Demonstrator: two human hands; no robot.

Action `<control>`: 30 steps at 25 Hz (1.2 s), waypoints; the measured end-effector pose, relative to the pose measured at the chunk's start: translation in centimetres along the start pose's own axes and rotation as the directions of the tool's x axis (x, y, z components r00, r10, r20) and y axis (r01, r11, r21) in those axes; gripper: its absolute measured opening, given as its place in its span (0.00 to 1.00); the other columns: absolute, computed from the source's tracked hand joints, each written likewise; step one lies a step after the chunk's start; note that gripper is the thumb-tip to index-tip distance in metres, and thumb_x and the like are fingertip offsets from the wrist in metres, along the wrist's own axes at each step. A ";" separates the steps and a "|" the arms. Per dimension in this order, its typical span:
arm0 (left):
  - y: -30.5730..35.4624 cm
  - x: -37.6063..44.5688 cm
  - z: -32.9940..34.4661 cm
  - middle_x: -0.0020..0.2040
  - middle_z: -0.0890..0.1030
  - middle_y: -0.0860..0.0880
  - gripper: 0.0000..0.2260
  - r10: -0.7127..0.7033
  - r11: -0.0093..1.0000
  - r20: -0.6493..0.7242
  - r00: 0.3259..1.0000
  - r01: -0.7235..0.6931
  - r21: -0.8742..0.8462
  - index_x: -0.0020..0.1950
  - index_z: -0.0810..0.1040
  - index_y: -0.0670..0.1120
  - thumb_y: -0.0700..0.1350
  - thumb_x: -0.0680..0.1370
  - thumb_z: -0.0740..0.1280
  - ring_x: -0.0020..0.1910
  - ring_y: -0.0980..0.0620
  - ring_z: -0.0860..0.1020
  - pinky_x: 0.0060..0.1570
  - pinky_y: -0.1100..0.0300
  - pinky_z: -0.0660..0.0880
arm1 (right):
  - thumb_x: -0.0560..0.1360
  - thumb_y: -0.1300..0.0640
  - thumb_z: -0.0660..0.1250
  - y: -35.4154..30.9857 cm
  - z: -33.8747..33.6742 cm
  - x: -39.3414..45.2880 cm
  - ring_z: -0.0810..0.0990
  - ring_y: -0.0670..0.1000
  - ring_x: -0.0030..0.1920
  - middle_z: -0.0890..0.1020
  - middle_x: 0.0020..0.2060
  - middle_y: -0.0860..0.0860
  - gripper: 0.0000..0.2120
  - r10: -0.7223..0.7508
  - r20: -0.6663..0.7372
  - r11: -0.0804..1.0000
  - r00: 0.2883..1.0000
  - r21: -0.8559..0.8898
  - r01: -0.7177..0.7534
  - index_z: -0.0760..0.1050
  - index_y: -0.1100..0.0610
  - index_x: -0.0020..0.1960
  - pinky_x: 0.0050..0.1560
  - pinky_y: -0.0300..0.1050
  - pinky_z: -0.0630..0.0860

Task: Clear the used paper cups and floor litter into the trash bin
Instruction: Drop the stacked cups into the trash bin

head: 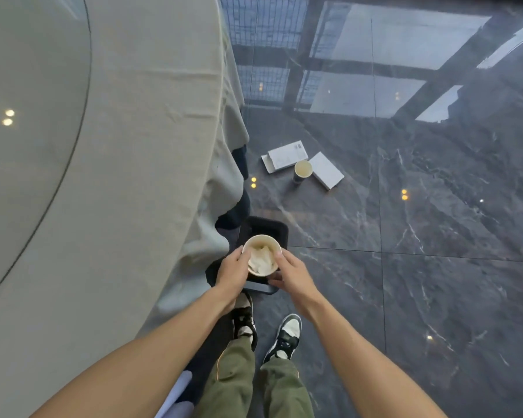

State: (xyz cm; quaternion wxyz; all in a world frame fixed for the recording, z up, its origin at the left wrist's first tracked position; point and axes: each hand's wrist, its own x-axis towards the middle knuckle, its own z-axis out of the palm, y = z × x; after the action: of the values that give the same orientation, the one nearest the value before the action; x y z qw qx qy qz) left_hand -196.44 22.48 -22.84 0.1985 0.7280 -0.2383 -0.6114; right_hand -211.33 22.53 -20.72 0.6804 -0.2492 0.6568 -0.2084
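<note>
A white paper cup (261, 254) with crumpled tissue inside is held upright between both hands, directly above the black trash bin (267, 229) on the floor. My left hand (233, 274) grips its left side and my right hand (290, 274) grips its right side. Farther off on the dark floor stands a second paper cup (302, 170), upright. White flat paper pieces lie on either side of it: one (284, 159) to the left, one (326, 170) to the right.
A round table with a beige cloth (118, 146) fills the left, its drape hanging next to the bin. The dark marble floor (435, 267) stretches right. My two shoes (266, 330) stand just behind the bin.
</note>
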 end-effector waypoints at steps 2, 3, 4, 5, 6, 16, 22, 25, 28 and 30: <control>-2.4 1.8 0.3 0.53 0.87 0.48 0.11 -0.016 0.999 -0.048 0.999 0.018 0.040 0.58 0.85 0.48 0.47 0.84 0.63 0.52 0.50 0.83 0.49 0.58 0.76 | 0.85 0.55 0.59 2.9 0.6 2.2 0.84 0.45 0.49 0.85 0.53 0.53 0.13 0.009 -0.011 1.000 1.000 -0.011 -0.010 0.82 0.47 0.58 0.44 0.41 0.83; -4.0 2.8 0.5 0.53 0.86 0.49 0.10 -0.032 0.999 -0.057 0.998 0.034 0.030 0.58 0.85 0.47 0.46 0.84 0.64 0.51 0.51 0.82 0.48 0.61 0.76 | 0.85 0.57 0.59 4.4 0.8 3.2 0.84 0.47 0.50 0.85 0.54 0.53 0.14 0.022 -0.009 0.999 1.000 -0.023 -0.022 0.82 0.46 0.58 0.47 0.44 0.84; -5.5 3.7 0.6 0.52 0.86 0.50 0.09 -0.058 0.998 -0.065 0.996 0.059 0.027 0.56 0.84 0.47 0.46 0.84 0.65 0.50 0.53 0.82 0.47 0.62 0.77 | 0.85 0.58 0.59 5.5 0.9 4.1 0.84 0.49 0.51 0.85 0.54 0.54 0.14 0.039 -0.018 0.999 0.999 -0.020 -0.039 0.82 0.45 0.57 0.48 0.46 0.85; -6.4 4.1 0.6 0.52 0.86 0.50 0.07 -0.082 0.996 -0.076 0.994 0.083 0.014 0.55 0.84 0.47 0.45 0.84 0.66 0.51 0.54 0.82 0.50 0.61 0.79 | 0.85 0.58 0.59 6.2 0.9 4.6 0.84 0.49 0.50 0.85 0.53 0.55 0.14 0.049 -0.028 0.998 0.998 -0.027 -0.050 0.81 0.44 0.56 0.46 0.43 0.84; -7.9 5.5 1.0 0.53 0.86 0.51 0.07 -0.120 0.993 -0.078 0.990 0.120 -0.004 0.58 0.84 0.47 0.45 0.83 0.66 0.53 0.53 0.83 0.55 0.57 0.81 | 0.85 0.58 0.60 7.3 0.8 5.5 0.84 0.49 0.49 0.85 0.52 0.54 0.13 0.073 -0.044 0.997 0.996 -0.026 -0.074 0.80 0.44 0.57 0.42 0.39 0.82; -12.7 11.9 3.5 0.55 0.87 0.50 0.11 -0.244 0.969 0.017 0.970 0.245 -0.045 0.63 0.84 0.52 0.47 0.82 0.67 0.57 0.50 0.85 0.58 0.51 0.83 | 0.82 0.59 0.61 12.8 0.6 13.2 0.87 0.54 0.54 0.86 0.57 0.56 0.14 0.241 -0.080 0.964 0.967 0.138 -0.229 0.79 0.53 0.65 0.48 0.47 0.85; -10.4 12.5 3.3 0.72 0.78 0.46 0.20 -0.276 0.932 0.156 0.948 0.303 -0.196 0.78 0.70 0.46 0.41 0.86 0.63 0.71 0.45 0.77 0.66 0.52 0.76 | 0.84 0.56 0.61 13.1 0.2 15.8 0.86 0.58 0.55 0.79 0.58 0.60 0.13 0.372 -0.054 0.866 0.926 0.378 -0.326 0.69 0.58 0.67 0.62 0.58 0.81; -8.8 12.4 3.4 0.76 0.74 0.45 0.21 -0.244 0.955 0.105 0.964 0.258 -0.146 0.80 0.67 0.45 0.41 0.87 0.60 0.74 0.44 0.75 0.70 0.49 0.73 | 0.85 0.56 0.61 11.7 -0.3 14.8 0.86 0.58 0.55 0.81 0.59 0.61 0.15 0.344 -0.074 0.887 0.936 0.352 -0.298 0.71 0.59 0.69 0.61 0.58 0.81; -6.3 11.4 3.9 0.76 0.74 0.47 0.20 -0.172 0.985 0.025 0.985 0.172 0.023 0.80 0.69 0.48 0.43 0.87 0.60 0.74 0.47 0.74 0.72 0.50 0.72 | 0.84 0.55 0.62 8.7 -1.8 12.8 0.85 0.57 0.55 0.82 0.58 0.60 0.14 0.301 -0.080 0.925 0.950 0.266 -0.271 0.74 0.58 0.68 0.59 0.55 0.82; -3.6 9.9 4.4 0.77 0.73 0.48 0.20 -0.066 0.967 -0.010 0.998 0.066 0.248 0.79 0.70 0.49 0.43 0.86 0.61 0.75 0.48 0.73 0.72 0.53 0.69 | 0.84 0.53 0.62 5.5 -3.3 10.9 0.83 0.54 0.56 0.82 0.59 0.57 0.15 0.237 -0.095 0.968 0.967 0.111 -0.227 0.77 0.57 0.67 0.57 0.51 0.81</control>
State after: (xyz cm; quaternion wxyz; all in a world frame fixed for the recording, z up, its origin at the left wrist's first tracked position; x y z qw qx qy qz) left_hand -199.02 19.54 -33.55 0.0858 0.7551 -0.2883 -0.5825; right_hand -214.30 19.97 -32.73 0.6753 -0.1249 0.7061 -0.1728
